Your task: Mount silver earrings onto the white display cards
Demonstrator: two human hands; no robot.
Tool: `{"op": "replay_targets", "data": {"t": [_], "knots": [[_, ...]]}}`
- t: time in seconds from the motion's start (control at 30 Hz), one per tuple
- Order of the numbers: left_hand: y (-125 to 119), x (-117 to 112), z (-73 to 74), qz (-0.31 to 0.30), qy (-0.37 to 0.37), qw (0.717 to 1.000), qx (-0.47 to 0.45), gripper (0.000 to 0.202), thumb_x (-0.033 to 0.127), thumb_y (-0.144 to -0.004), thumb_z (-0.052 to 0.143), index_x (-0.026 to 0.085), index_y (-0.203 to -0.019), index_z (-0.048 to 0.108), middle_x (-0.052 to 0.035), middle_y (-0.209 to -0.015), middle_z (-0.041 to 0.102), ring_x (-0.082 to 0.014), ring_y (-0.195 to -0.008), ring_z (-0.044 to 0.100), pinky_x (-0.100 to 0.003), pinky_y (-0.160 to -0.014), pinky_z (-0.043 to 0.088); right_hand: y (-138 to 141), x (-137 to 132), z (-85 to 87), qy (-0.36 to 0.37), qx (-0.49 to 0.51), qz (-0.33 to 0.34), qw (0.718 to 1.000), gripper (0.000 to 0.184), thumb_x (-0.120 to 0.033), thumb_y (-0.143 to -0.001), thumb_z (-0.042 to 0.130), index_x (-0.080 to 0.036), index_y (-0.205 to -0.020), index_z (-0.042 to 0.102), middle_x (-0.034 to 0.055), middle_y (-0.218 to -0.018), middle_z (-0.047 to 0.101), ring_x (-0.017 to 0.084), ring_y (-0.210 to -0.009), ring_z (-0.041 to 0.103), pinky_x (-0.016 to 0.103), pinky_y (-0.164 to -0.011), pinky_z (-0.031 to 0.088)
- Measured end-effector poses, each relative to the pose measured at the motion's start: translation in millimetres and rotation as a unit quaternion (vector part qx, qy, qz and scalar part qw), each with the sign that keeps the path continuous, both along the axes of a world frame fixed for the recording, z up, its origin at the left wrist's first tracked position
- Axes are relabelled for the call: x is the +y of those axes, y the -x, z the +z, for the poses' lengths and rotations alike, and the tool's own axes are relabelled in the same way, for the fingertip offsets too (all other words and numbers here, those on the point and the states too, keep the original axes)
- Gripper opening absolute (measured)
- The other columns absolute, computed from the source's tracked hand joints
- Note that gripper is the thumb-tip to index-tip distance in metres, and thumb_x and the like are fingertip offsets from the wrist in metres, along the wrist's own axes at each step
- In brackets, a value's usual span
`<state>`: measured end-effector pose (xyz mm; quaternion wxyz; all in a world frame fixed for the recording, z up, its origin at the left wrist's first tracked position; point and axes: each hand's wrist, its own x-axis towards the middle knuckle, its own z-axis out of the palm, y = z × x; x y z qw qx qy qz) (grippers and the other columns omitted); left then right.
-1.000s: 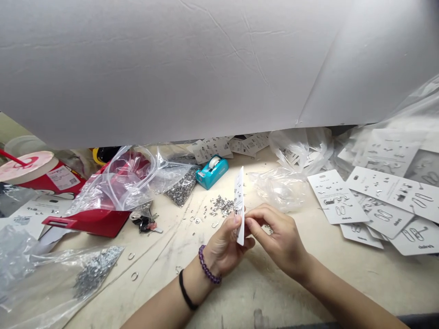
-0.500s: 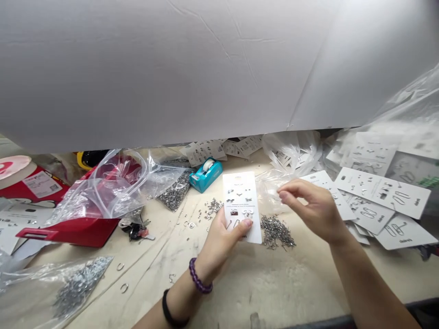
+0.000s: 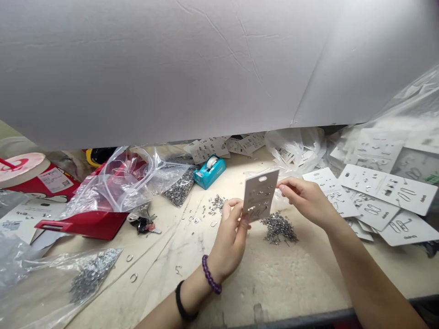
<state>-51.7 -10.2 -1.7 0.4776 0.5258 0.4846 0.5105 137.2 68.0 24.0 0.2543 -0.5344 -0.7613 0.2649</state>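
My left hand (image 3: 230,237), with a purple bead bracelet and a black band on its wrist, pinches the lower left corner of a small white jewellery card (image 3: 259,195) and holds it up above the table. The card's plain back faces me, with small metal backs showing through. My right hand (image 3: 305,197) is at the card's right edge, fingers pinched together on that edge. A small pile of tiny silver metal pieces (image 3: 278,227) lies on the table just below the card.
Finished white cards (image 3: 387,188) are spread at the right. A teal tape dispenser (image 3: 210,172), clear bags of silver parts (image 3: 178,187), a red box (image 3: 85,222), keys (image 3: 144,224) and loose rings lie on the beige table (image 3: 274,283). A large white sheet (image 3: 206,64) hangs overhead.
The card has been turned from its printed face to its back and lifted. My right hand moved in from the right to the card's edge.
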Motion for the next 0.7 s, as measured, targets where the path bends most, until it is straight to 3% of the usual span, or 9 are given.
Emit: {"op": "replay_targets", "data": {"t": [0.13,0.27,0.6,0.7], "knots": [[9.9,3.0,-5.1,0.104,-0.213,0.969,0.073,0.031,0.008,-0.078,0.053,0.026,-0.101,0.062,-0.0060,-0.092,0.051,-0.0173,-0.091,0.051,-0.030,-0.084,0.042,-1.4,-10.4,9.0,-0.006,0.151,0.201,0.968,0.020,-0.023,-0.080,0.056,-0.021,-0.100,0.057,0.0026,-0.084,0.059,0.013,-0.069,0.056,0.027,-0.059,0.049],[15.7,7.4,-14.8,0.079,-0.317,0.943,0.057,0.035,0.000,-0.075,0.051,0.024,-0.100,0.054,-0.0036,-0.093,0.053,-0.0198,-0.097,0.054,-0.038,-0.085,0.045,1.7,-20.2,11.4,-0.057,0.217,0.312,0.923,0.029,-0.007,-0.078,0.054,-0.022,-0.103,0.057,0.0032,-0.086,0.059,0.013,-0.075,0.056,0.027,-0.062,0.049],[8.8,8.0,-20.8,0.045,-0.258,0.965,-0.029,0.022,0.007,-0.074,0.059,0.020,-0.090,0.051,-0.0033,-0.092,0.050,-0.0158,-0.094,0.054,-0.033,-0.086,0.046,-3.4,-19.2,10.5,-0.013,0.323,0.310,0.894,0.025,-0.013,-0.080,0.049,-0.024,-0.099,0.062,0.0055,-0.086,0.058,0.017,-0.080,0.055,0.031,-0.065,0.048],[8.0,6.8,-12.8,0.044,-0.173,0.982,-0.063,0.010,0.015,-0.078,0.056,0.019,-0.087,0.052,-0.0027,-0.088,0.053,-0.0132,-0.086,0.055,-0.028,-0.079,0.049,-1.0,-20.3,10.1,-0.008,0.340,0.304,0.890,0.026,-0.012,-0.079,0.053,-0.024,-0.099,0.062,0.0046,-0.085,0.058,0.016,-0.079,0.056,0.031,-0.065,0.049]]}}
